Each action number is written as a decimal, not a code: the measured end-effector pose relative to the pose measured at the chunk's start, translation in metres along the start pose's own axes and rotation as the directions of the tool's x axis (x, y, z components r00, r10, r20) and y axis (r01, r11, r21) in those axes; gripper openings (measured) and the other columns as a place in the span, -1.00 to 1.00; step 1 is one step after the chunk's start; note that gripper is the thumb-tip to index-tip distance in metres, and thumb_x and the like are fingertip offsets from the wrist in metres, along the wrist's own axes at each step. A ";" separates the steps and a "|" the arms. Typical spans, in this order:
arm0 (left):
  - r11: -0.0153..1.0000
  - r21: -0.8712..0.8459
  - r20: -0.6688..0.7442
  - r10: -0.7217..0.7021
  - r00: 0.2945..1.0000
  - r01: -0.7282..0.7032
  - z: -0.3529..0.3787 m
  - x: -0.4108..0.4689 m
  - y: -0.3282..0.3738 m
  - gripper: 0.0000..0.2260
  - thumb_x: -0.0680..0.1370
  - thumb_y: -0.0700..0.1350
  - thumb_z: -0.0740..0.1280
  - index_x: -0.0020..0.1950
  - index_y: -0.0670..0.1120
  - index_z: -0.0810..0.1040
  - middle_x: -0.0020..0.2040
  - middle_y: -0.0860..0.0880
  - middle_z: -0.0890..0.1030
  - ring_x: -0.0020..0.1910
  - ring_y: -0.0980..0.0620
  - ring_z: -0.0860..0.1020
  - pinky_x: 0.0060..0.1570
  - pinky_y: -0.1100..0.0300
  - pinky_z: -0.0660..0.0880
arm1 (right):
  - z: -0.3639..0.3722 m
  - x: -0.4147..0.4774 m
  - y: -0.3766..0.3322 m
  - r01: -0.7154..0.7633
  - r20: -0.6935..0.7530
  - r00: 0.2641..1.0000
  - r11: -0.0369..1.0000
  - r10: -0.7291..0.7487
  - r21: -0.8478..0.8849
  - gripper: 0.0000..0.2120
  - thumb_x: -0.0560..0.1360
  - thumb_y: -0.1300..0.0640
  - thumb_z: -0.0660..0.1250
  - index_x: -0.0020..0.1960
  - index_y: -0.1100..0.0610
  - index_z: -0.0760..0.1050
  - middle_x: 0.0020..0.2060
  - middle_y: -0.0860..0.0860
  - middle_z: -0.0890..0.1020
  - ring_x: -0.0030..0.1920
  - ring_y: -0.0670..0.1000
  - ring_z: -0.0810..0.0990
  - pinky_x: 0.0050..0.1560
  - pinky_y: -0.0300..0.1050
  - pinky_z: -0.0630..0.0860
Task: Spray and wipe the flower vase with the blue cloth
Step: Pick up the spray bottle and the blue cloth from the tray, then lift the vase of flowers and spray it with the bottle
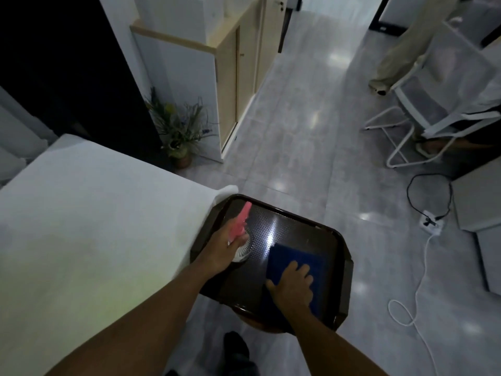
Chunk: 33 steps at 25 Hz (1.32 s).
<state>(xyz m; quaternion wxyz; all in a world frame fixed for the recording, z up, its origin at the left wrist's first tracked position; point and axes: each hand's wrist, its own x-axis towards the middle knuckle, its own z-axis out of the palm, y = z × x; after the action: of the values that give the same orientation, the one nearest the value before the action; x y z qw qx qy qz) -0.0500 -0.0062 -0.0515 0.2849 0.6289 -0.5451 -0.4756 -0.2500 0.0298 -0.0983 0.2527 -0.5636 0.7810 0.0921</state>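
Observation:
A dark brown tray (pixel 336 240) rests on a round stool beside the bed. On its left part stands a spray bottle (pixel 242 226) with a pink trigger head and a white ribbed body. My left hand (pixel 220 252) is wrapped around that bottle. A folded blue cloth (pixel 295 259) lies on the right part of the tray. My right hand (pixel 294 287) lies flat on the cloth's near edge, fingers spread over it. A flower vase (pixel 182 156), brownish with green and purple stems, stands on the floor by the cabinet, well beyond the tray.
A bed with a white sheet (pixel 89 226) fills the left. A wooden cabinet (pixel 238 66) stands behind the vase. A white folding chair (pixel 433 104), a person's legs (pixel 401 47), a power strip (pixel 429 222) and cables lie to the right on the grey tiled floor.

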 end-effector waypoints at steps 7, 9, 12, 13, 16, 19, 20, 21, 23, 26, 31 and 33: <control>0.999 -0.034 -0.227 0.017 0.974 -0.025 -0.002 -0.017 0.009 -0.71 0.65 -0.09 0.30 0.35 0.15 0.44 0.14 0.08 0.64 0.14 0.23 0.60 0.26 0.09 0.53 | -0.028 0.026 0.019 0.167 0.067 0.983 0.985 -0.169 0.041 -0.77 0.58 0.24 0.25 0.23 0.19 0.40 0.20 0.19 0.55 0.17 0.22 0.60 0.11 0.11 0.59; 0.998 -0.064 -0.300 0.004 0.954 -0.024 -0.013 -0.031 0.021 -0.68 0.67 -0.08 0.25 0.34 0.30 0.41 0.14 0.12 0.63 0.15 0.26 0.59 0.29 0.08 0.52 | -0.046 0.025 0.003 0.203 0.020 0.978 0.968 -0.209 0.149 -0.85 0.59 0.15 0.24 0.13 0.15 0.46 0.09 0.16 0.62 0.10 0.22 0.63 0.02 0.03 0.55; 0.989 -0.138 -0.416 -0.020 0.909 -0.042 -0.041 -0.058 0.040 -0.63 0.69 0.03 0.18 0.20 0.59 0.30 0.08 0.24 0.62 0.08 0.26 0.62 0.18 0.13 0.60 | -0.073 0.012 -0.052 0.349 -0.063 0.936 0.902 -0.345 0.254 -0.93 0.56 0.15 0.25 0.04 0.07 0.47 -0.03 0.07 0.64 -0.05 0.12 0.62 -0.04 0.00 0.55; 0.986 -0.157 -0.471 -0.026 0.882 -0.055 -0.055 -0.069 0.045 -0.61 0.69 0.03 0.16 0.20 0.63 0.28 0.05 0.27 0.63 0.06 0.22 0.63 0.13 0.19 0.60 | -0.080 0.003 -0.076 0.414 -0.073 0.908 0.858 -0.412 0.305 -0.88 0.54 0.22 0.26 0.05 0.08 0.48 -0.05 0.06 0.64 -0.05 0.10 0.62 -0.02 0.04 0.57; 0.981 -0.172 -0.615 -0.036 0.788 -0.089 -0.101 -0.111 0.054 -0.64 0.69 0.04 0.15 0.12 0.61 0.34 -0.02 0.37 0.62 0.01 0.16 0.65 0.09 0.23 0.58 | -0.090 -0.035 -0.153 0.580 -0.131 0.808 0.736 -0.575 0.349 -0.78 0.50 0.33 0.27 0.11 0.14 0.47 -0.06 0.06 0.61 -0.03 0.14 0.61 -0.01 0.08 0.57; 0.970 -0.224 -0.747 -0.111 0.655 -0.092 -0.148 -0.165 0.050 -0.79 0.67 0.07 0.21 0.04 0.46 0.41 -0.16 0.19 0.63 -0.12 0.15 0.64 0.00 0.25 0.57 | -0.080 -0.089 -0.227 0.699 -0.097 0.703 0.660 -0.705 0.274 -0.83 0.49 0.36 0.21 -0.02 0.12 0.39 -0.18 0.03 0.55 -0.13 0.14 0.57 -0.15 0.00 0.49; 0.960 -0.263 -0.776 -0.152 0.612 -0.095 -0.162 -0.182 0.043 -0.83 0.66 0.06 0.24 0.02 0.40 0.43 -0.21 0.13 0.61 -0.18 0.16 0.61 -0.06 0.27 0.56 | -0.073 -0.105 -0.247 0.736 -0.084 0.663 0.627 -0.744 0.255 -0.83 0.49 0.37 0.19 -0.06 0.12 0.36 -0.24 0.00 0.52 -0.17 0.13 0.56 -0.19 -0.03 0.45; 0.946 -0.309 -0.801 -0.203 0.564 -0.098 -0.177 -0.202 0.035 -0.87 0.65 0.06 0.27 0.01 0.34 0.44 -0.23 0.09 0.60 -0.22 0.16 0.59 -0.10 0.28 0.54 | -0.065 -0.123 -0.266 0.773 -0.080 0.618 0.586 -0.782 0.244 -0.83 0.49 0.38 0.18 -0.08 0.12 0.35 -0.27 -0.02 0.50 -0.20 0.13 0.56 -0.23 -0.03 0.44; 0.906 -0.416 -0.817 -0.338 0.467 -0.073 -0.202 -0.246 0.011 -0.95 0.62 0.07 0.31 0.06 0.17 0.47 -0.21 0.00 0.62 -0.23 0.08 0.59 -0.17 0.21 0.49 | -0.044 -0.159 -0.299 0.835 -0.061 0.526 0.502 -0.848 0.226 -0.83 0.49 0.40 0.16 -0.08 0.14 0.34 -0.26 0.03 0.52 -0.21 0.15 0.59 -0.25 -0.02 0.46; 0.842 -0.538 -0.803 -0.499 0.326 -0.037 -0.227 -0.328 -0.036 -0.71 0.59 -0.05 0.39 0.18 -0.12 0.36 -0.09 -0.07 0.62 -0.25 0.02 0.62 -0.23 0.17 0.49 | 0.006 -0.217 -0.336 0.886 0.038 0.434 0.434 -0.900 0.164 -0.84 0.51 0.39 0.16 0.03 0.22 0.39 -0.16 0.13 0.60 -0.17 0.21 0.65 -0.25 0.01 0.53; 0.826 -0.562 -0.801 -0.557 0.217 0.046 -0.241 -0.438 -0.102 -0.77 0.62 -0.13 0.33 0.27 -0.05 0.46 0.04 -0.07 0.64 -0.21 0.02 0.65 -0.29 0.30 0.49 | 0.102 -0.301 -0.360 0.915 0.280 0.396 0.400 -0.874 -0.048 -0.61 0.56 0.30 0.24 0.38 0.20 0.34 0.14 0.16 0.58 0.09 0.20 0.64 -0.03 0.05 0.61; 0.837 -0.540 -0.806 -0.545 0.232 0.091 -0.244 -0.466 -0.126 -0.81 0.63 -0.11 0.32 0.23 0.06 0.55 0.07 -0.04 0.67 -0.22 0.09 0.67 -0.26 0.32 0.52 | 0.134 -0.332 -0.356 0.911 0.411 0.402 0.403 -0.818 -0.089 -0.53 0.61 0.24 0.21 0.50 0.15 0.24 0.29 0.14 0.52 0.22 0.18 0.59 0.07 0.02 0.58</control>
<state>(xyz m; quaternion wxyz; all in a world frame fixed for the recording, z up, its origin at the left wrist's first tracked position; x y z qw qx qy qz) 0.2455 0.4314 0.0665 0.5574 0.8142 -0.0242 -0.1606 0.1976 0.2399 0.0026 0.2908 -0.8982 0.2946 0.1478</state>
